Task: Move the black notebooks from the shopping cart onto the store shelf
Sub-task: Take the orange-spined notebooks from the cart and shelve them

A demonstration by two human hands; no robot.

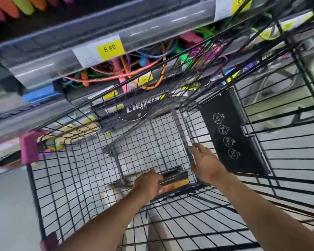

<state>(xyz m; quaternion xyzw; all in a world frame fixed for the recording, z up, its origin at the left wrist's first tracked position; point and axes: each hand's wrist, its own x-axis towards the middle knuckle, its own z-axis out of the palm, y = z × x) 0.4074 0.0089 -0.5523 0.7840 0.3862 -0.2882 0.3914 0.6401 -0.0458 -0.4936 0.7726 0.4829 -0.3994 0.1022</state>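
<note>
Black notebooks (176, 178) in cart (35, 196), left hand (149, 182) gripping them, right hand (206, 161) spread

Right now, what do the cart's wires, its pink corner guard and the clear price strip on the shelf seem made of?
Cart wires: likely metal rod with a black coating, thin and crossed into a rigid grid.
Pink corner guard: probably soft plastic or rubber, matte, wrapped round the corner.
Price strip: clear glossy plastic, with light streaks on it and a yellow label showing through.

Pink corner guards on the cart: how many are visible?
2. One pink corner guard sits on a left corner of the shopping cart; the other is below it, at the picture's bottom edge. Other corners may hide more.
</note>
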